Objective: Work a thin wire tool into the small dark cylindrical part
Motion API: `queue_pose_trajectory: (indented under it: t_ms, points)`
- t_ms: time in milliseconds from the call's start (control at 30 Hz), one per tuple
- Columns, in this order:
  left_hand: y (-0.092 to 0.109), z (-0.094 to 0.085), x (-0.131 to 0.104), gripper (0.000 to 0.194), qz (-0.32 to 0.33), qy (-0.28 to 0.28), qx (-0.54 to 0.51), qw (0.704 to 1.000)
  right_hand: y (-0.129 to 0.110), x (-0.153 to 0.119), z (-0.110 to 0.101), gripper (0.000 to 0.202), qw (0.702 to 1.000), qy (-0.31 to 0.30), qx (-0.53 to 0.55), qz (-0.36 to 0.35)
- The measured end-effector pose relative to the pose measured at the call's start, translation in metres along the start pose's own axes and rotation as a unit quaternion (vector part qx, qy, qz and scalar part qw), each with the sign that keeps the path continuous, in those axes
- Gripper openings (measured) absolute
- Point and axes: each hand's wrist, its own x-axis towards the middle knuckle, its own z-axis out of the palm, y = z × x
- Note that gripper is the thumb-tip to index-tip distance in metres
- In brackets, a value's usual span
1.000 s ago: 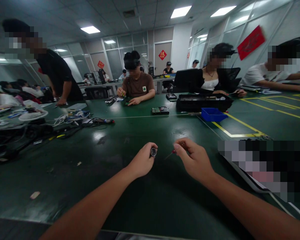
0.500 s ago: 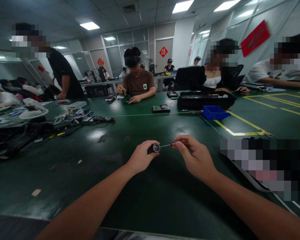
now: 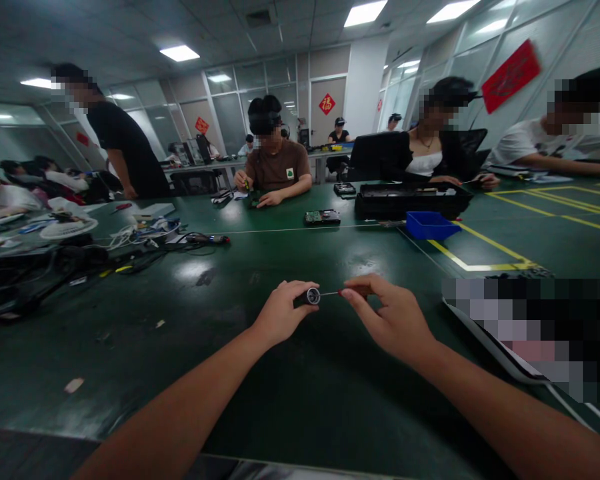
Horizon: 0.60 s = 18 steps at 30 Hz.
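Between the thumb and fingers of my left hand (image 3: 286, 310) is a small dark cylinder (image 3: 313, 296) with a bright metal rim, its round open end facing me. My right hand (image 3: 393, 313) grips a screwdriver (image 3: 341, 292) by its reddish handle, which the fingers partly cover. The thin metal shaft points left and its tip is at the cylinder's rim; whether it goes inside I cannot tell. Both hands are held above the green tabletop (image 3: 300, 400).
A blue bin (image 3: 433, 226) stands by a long black casing (image 3: 413, 201). A hard drive (image 3: 323, 217) lies further back. Cables and parts (image 3: 153, 230) crowd the left. At right lies a partly blurred-out flat object (image 3: 495, 347) with a white cord. A co-worker (image 3: 279, 170) sits opposite.
My right hand has turned slightly around the screwdriver handle, its fingers now covering more of it. The cylinder has tilted a little. The standing person at left has shifted.
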Motion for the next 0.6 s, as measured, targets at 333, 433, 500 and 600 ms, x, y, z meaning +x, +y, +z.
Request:
queue_pose_trajectory:
  t_ms: [333,433,500,600]
  points:
    - [-0.0009,0.0004,-0.0002,0.037,0.009,-0.004,0.003,1.0,-0.0009,0.0018,0.0001,0.033,0.998,-0.048,-0.017,0.044]
    - [-0.0023,0.0006,-0.0001,0.037,0.009,0.003,0.002,1.0,-0.0009,0.0016,0.0019,0.028,0.998,-0.052,-0.004,0.034]
    - [-0.0037,0.001,0.0,0.038,0.01,0.009,-0.001,1.0,-0.0012,0.0013,0.0023,0.031,0.998,-0.057,0.011,0.027]
    - [-0.0049,0.0015,0.0002,0.037,0.017,0.005,0.0,1.0,-0.0013,0.0008,0.0021,0.028,0.997,-0.065,0.014,0.034]
